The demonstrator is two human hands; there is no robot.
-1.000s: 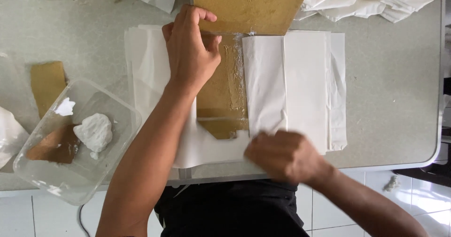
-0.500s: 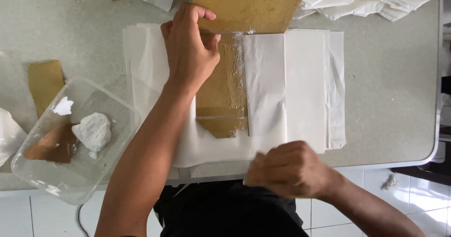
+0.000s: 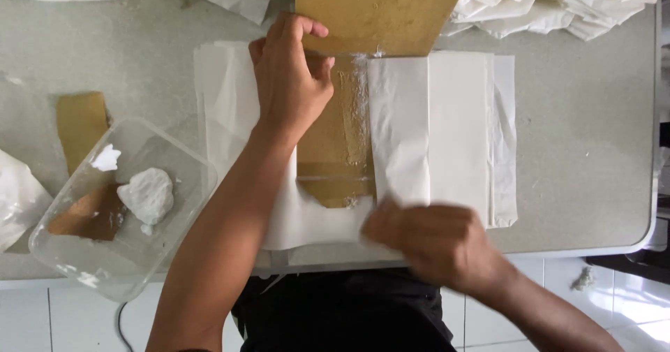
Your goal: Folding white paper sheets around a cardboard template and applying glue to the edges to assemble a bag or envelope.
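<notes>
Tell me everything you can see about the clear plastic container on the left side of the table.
The clear plastic container is a shallow rectangular tub with rounded corners and no lid in view. It sits tilted at an angle on the grey table, near its front edge, and neither hand touches it. Inside lie a white lump, a smaller white bit and some white smears. A brown card strip shows through its wall from underneath.

Bright, even daylight; motion-blurred right hand (image 3: 436,244)
</notes>
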